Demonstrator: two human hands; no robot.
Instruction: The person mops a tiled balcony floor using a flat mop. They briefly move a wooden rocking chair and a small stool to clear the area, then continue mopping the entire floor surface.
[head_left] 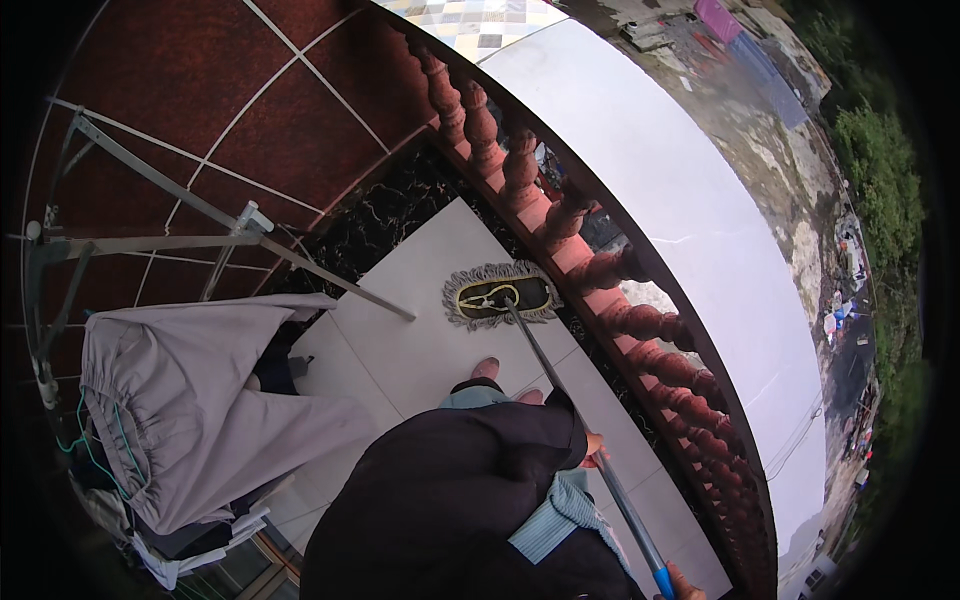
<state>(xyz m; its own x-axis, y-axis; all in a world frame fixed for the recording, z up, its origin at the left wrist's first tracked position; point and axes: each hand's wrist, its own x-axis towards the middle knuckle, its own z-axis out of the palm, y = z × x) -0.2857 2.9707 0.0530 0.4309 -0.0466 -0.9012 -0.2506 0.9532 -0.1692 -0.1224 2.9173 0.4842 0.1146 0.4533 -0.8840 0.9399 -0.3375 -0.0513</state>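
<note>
A flat dust mop (505,296) with a grey stringy fringe and a yellow-edged dark centre lies on the pale floor tiles, close to the foot of the balustrade. Its metal pole slants up toward me. My left hand (595,450), at the end of a dark sleeve, is closed round the middle of the pole. Lower down, at the picture's bottom edge, my right hand (684,586) is wrapped round the pole's end by a blue section (663,579); part of that hand is cut off. Light blue ribbed cloth (550,520) shows beside my dark top.
A red balustrade (565,215) with a wide white ledge (640,130) curves along the right. To the left stands a metal folding rack (150,242), one leg reaching across the floor. Grey trousers (200,390) hang near it. My pink shoes (486,368) stand behind the mop head.
</note>
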